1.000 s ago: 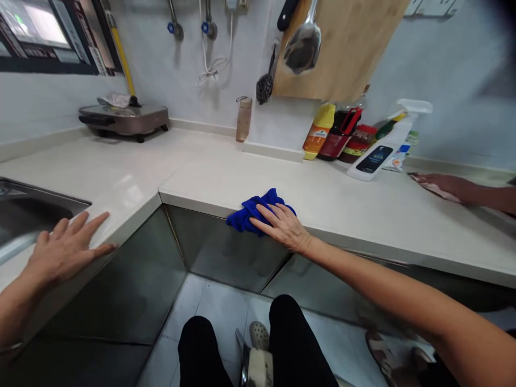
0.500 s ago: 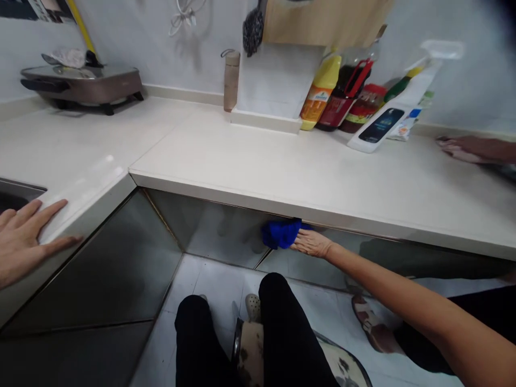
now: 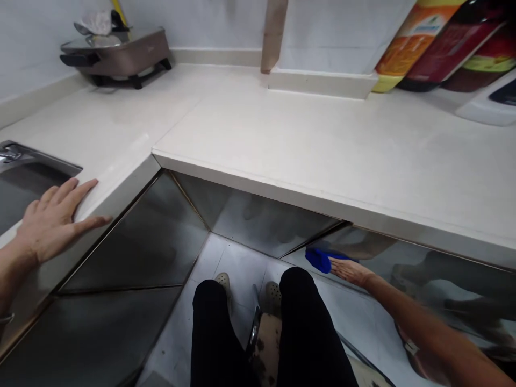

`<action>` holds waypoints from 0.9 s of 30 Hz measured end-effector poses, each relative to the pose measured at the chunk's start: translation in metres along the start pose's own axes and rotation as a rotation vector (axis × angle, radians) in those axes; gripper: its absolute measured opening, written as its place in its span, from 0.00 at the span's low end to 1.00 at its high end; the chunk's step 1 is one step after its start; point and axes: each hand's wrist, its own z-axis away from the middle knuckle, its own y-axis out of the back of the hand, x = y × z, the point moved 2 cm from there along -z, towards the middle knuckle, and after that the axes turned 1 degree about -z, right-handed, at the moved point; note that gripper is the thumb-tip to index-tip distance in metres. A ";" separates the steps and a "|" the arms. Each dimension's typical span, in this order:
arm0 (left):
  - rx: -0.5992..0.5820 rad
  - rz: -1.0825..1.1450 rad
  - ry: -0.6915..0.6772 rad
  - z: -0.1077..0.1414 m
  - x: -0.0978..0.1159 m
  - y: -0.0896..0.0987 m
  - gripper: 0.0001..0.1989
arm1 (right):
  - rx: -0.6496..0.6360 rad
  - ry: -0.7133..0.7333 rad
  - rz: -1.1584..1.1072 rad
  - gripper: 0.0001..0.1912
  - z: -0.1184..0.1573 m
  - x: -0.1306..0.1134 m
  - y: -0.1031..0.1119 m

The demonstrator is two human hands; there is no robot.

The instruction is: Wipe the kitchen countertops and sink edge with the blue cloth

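My right hand [image 3: 350,270] reaches down below the counter, its fingers extended over a blue cloth [image 3: 319,260]. Palm and cloth are against a glossy cabinet door [image 3: 387,258], right of the dark gap between two doors. At the left, my left hand [image 3: 54,217] lies over the edge of the pale countertop [image 3: 290,129] beside the sink [image 3: 24,188]. Its fingers are spread and it holds nothing.
An electric pan [image 3: 121,54] with a lid stands in the back corner. Bottles [image 3: 407,45] line the wall at right. Below, my knees [image 3: 302,312] are close to the doors. Another person's sandalled foot [image 3: 415,352] shows at lower right.
My right hand and the blue cloth have gone from the door's top edge, under the counter lip, down to its lower part. The view has turned, bringing more of the sink into sight.
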 end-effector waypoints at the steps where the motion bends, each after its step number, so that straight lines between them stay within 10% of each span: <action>1: 0.008 0.041 0.000 0.001 0.001 0.000 0.38 | -0.109 0.017 -0.012 0.41 -0.003 -0.001 -0.005; 7: 0.012 0.128 0.000 0.011 0.013 0.011 0.38 | -0.328 0.131 0.036 0.33 -0.046 -0.046 -0.007; 17: -0.037 0.229 0.038 0.005 0.000 -0.001 0.50 | 0.239 0.762 0.383 0.25 -0.151 -0.161 0.051; 27: -0.014 0.251 0.072 0.004 0.000 -0.004 0.48 | 0.211 0.869 0.293 0.29 -0.291 -0.252 -0.004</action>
